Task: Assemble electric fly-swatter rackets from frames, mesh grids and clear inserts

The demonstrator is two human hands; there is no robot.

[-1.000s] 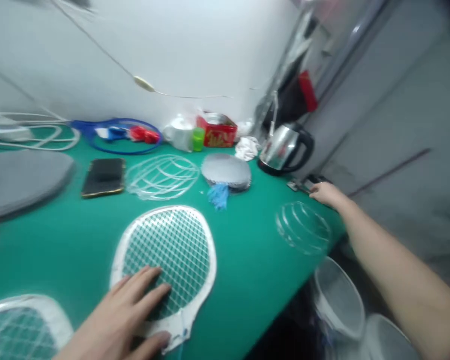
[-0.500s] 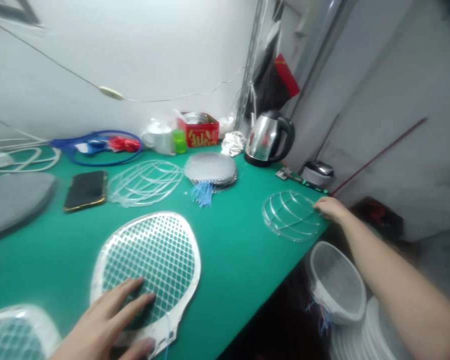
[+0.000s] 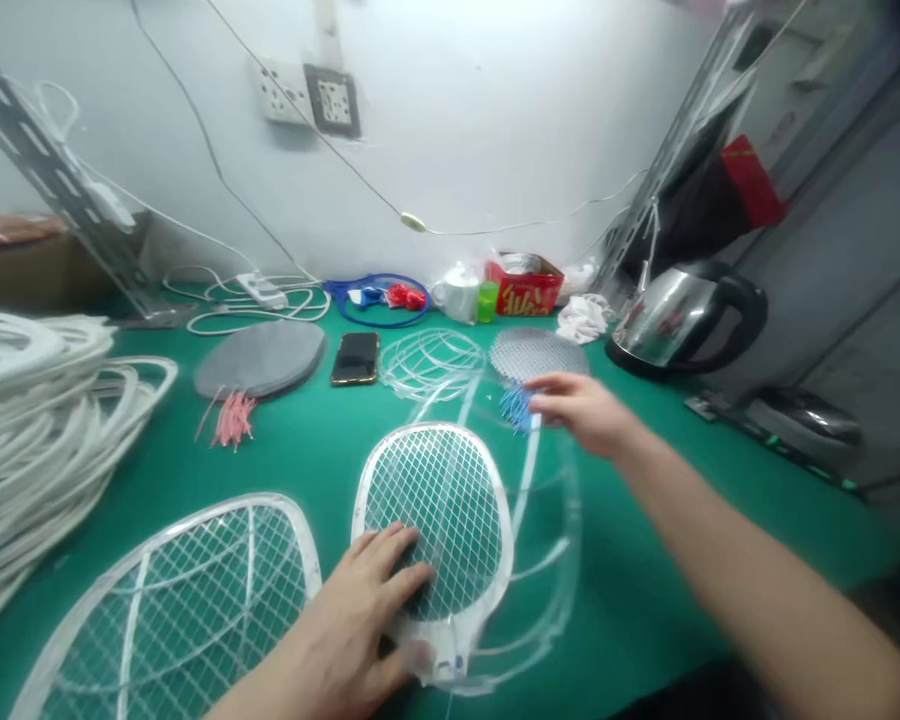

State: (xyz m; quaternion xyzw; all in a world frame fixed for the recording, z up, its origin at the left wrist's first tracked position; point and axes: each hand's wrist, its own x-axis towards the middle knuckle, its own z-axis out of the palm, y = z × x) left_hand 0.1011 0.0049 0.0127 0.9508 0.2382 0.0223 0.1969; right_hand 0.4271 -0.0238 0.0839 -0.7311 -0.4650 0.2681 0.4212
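Note:
My left hand (image 3: 352, 620) rests on a white-framed electric fly swatter head (image 3: 431, 520), with its fingers spread on the wire mesh and its thumb near the neck. My right hand (image 3: 585, 410) grips the top edge of a clear plastic wire guard (image 3: 547, 540), which hangs blurred just over the swatter's right side. A second clear guard (image 3: 431, 365) lies on the green mat, next to a metal mesh disc (image 3: 538, 355) with blue wires. Another swatter frame (image 3: 172, 610) lies at lower left.
A tall stack of white frames (image 3: 22, 450) stands at the left. A grey round pad (image 3: 259, 358), pink wires (image 3: 231, 420) and a black phone (image 3: 355, 358) lie behind. A steel kettle (image 3: 682, 318) stands at the right, and a red box (image 3: 525, 285) at the back.
My right hand has lifted the clear guard off the mat's right side and carried it left over the swatter. My left hand stays on the mesh. The view has swung upward.

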